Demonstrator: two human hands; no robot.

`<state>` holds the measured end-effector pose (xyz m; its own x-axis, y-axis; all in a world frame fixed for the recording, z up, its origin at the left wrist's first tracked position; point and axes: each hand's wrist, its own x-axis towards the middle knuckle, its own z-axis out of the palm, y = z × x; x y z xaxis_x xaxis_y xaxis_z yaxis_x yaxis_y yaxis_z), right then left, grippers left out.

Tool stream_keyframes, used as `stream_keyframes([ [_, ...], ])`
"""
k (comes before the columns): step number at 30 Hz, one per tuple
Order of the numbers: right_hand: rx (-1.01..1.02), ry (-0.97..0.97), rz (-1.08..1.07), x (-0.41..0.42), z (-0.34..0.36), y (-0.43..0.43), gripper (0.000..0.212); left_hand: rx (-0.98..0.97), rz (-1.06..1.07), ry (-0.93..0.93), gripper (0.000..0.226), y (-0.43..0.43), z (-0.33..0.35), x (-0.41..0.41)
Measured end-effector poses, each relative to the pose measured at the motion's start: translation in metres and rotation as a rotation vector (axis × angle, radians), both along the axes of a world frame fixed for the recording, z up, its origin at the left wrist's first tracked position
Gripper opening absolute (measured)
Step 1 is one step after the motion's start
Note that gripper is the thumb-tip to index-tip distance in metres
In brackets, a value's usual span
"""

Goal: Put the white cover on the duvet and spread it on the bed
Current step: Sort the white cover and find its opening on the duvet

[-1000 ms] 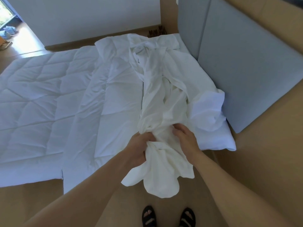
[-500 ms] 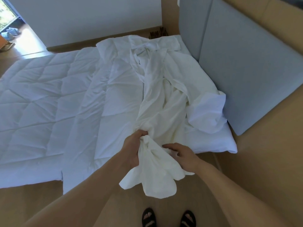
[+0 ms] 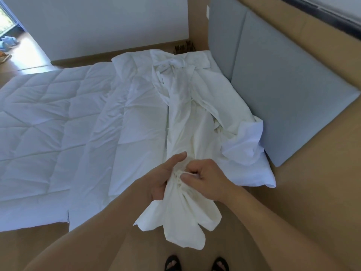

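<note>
While both hands met near the middle of the view, I had the left hand [image 3: 166, 179] wrapped round the gathered neck of the white cover [image 3: 185, 122], thumb stuck out straight. The right hand [image 3: 207, 179] was curled in, pinching a fold at the same gather. The cover lay roped from 12 o'clock down the bed to my grip, its loose end hanging towards 6 o'clock.

I judged a twist the main risk. With the cover bunched like that, I could not tell which corner I held, and a wrong one would set it on skewed. A hard tug might also drag the quilted duvet [image 3: 39, 118], flat at 9 o'clock, off its edge. The hanging end dangled above my sandals [image 3: 172, 264], easy to tread on. What looked like a pillow [image 3: 256, 171] at 3 o'clock and the grey headboard [image 3: 283, 106] at 2 o'clock crowded that side.
</note>
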<state>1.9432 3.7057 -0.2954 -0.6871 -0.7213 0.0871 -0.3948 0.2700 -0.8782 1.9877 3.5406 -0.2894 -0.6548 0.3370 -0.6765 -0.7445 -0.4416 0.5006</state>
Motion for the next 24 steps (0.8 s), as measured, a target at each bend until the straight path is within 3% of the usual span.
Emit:
stream_keyframes([
  [4, 0.025, -0.032, 0.023, 0.014, -0.018, 0.008, 0.035, -0.056, -0.099, -0.121, 0.046, 0.005, -0.021, 0.002],
  [8, -0.147, -0.457, -0.055, 0.018, -0.03, 0.024, 0.018, -0.126, -0.079, -0.168, 0.03, 0.011, -0.031, 0.002],
  [11, -0.395, -0.795, -0.332, 0.012, -0.035, 0.027, 0.019, -0.092, 0.047, -0.1, 0.035, 0.016, -0.034, 0.0],
  [12, -0.399, -0.842, -0.476, 0.007, -0.039, 0.025, 0.018, -0.094, 0.102, -0.071, 0.044, 0.016, -0.036, 0.0],
  [14, -0.172, -0.792, -0.725, -0.009, -0.058, 0.026, 0.011, -0.083, 0.201, -0.018, 0.058, 0.017, -0.037, 0.001],
  [16, 0.073, -0.821, -0.791, -0.023, -0.076, 0.027, 0.049, -0.065, 0.248, 0.026, 0.065, 0.018, -0.035, 0.004],
  [18, 0.024, -1.068, -0.779, -0.031, -0.091, 0.027, 0.075, -0.044, 0.274, 0.051, 0.068, 0.019, -0.034, 0.008],
  [21, -0.11, -1.325, -0.703, -0.032, -0.097, 0.024, 0.047, -0.028, 0.273, 0.039, 0.066, 0.018, -0.033, 0.012],
  [24, -0.209, -1.334, -0.781, -0.037, -0.103, 0.022, 0.027, -0.111, 0.251, -0.025, 0.056, 0.016, -0.034, 0.01],
])
